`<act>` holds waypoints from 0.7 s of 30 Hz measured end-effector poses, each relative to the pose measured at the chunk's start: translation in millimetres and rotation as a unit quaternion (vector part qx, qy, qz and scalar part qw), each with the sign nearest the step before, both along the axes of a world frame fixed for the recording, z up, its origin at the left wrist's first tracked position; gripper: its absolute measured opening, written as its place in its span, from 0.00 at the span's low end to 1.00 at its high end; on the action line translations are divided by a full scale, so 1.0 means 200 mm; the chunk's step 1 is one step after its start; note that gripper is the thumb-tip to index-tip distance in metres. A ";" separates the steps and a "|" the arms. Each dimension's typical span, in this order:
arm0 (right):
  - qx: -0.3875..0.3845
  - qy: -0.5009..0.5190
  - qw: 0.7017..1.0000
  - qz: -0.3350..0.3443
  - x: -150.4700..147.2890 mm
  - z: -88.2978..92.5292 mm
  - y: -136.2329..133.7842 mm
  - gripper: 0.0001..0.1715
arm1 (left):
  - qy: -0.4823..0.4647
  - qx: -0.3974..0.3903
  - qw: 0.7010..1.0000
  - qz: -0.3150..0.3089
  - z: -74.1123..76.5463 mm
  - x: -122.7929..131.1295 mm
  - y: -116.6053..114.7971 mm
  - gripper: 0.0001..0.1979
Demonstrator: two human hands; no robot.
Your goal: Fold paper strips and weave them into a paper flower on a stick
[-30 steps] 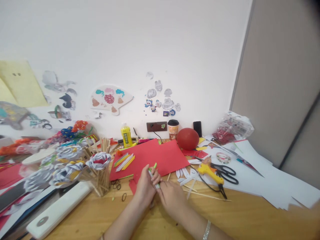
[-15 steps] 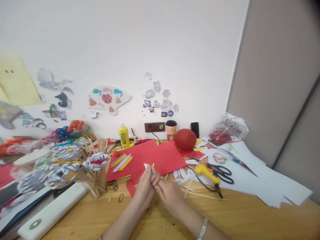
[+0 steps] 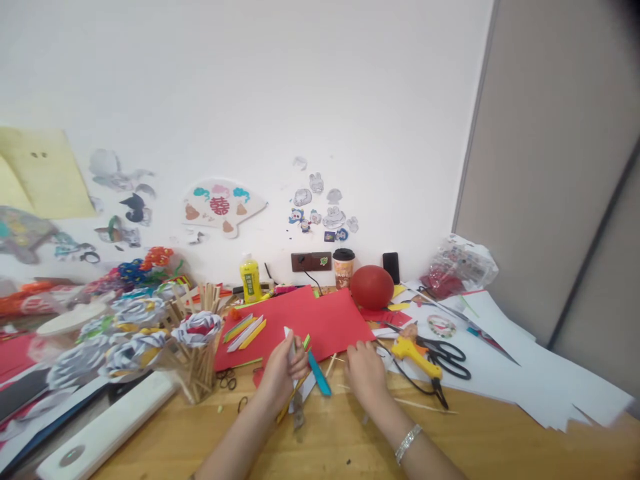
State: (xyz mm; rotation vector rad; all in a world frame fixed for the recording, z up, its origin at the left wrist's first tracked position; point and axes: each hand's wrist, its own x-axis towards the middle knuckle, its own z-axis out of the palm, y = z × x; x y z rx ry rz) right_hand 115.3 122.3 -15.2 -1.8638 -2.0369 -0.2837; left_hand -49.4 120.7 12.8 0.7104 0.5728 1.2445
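Note:
My left hand (image 3: pixel 286 370) is closed around a bundle of folded paper strips. A teal paper strip (image 3: pixel 319 373) slants out of it to the right, a white tip shows above the thumb, and yellow and white ends hang below. My right hand (image 3: pixel 366 373) lies palm down at the lower right edge of the red paper (image 3: pixel 333 320), over small white paper pieces. Its fingers are curled, and the fingertips and whatever they pinch are hidden. Folded white and yellow paper strips (image 3: pixel 245 335) lie on the red paper to the left.
A yellow glue gun (image 3: pixel 417 357) and black-handled scissors (image 3: pixel 450 360) lie right of my right hand, on white paper sheets (image 3: pixel 493 380). Behind are a red balloon-like ball (image 3: pixel 371 288), a paper cup (image 3: pixel 343 270) and a yellow bottle (image 3: pixel 251 280). Paper flowers (image 3: pixel 197 328) and wooden sticks (image 3: pixel 193 377) stand left.
My hands were clasped together and have separated. The left keeps the paper strips, with the teal one now showing. The right has moved right and forward to the white paper pieces.

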 end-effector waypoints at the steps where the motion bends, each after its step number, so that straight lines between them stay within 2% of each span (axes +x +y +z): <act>1: 0.003 0.010 1.000 -0.004 0.00 0.00 0.00 0.10 | 0.009 -0.002 1.000 -0.010 0.00 0.01 0.00 0.16; 8: -0.022 -0.018 0.999 0.029 0.02 0.01 0.02 0.11 | 0.028 -0.002 0.998 -0.049 -0.02 0.01 0.00 0.17; 13: -0.025 -0.055 0.998 0.018 0.02 0.02 0.00 0.13 | 0.043 0.001 0.997 -0.060 -0.02 0.03 -0.01 0.17; 21: -0.002 -0.028 0.999 0.032 0.03 0.04 -0.01 0.13 | 0.064 0.008 0.997 -0.035 -0.04 0.04 0.00 0.18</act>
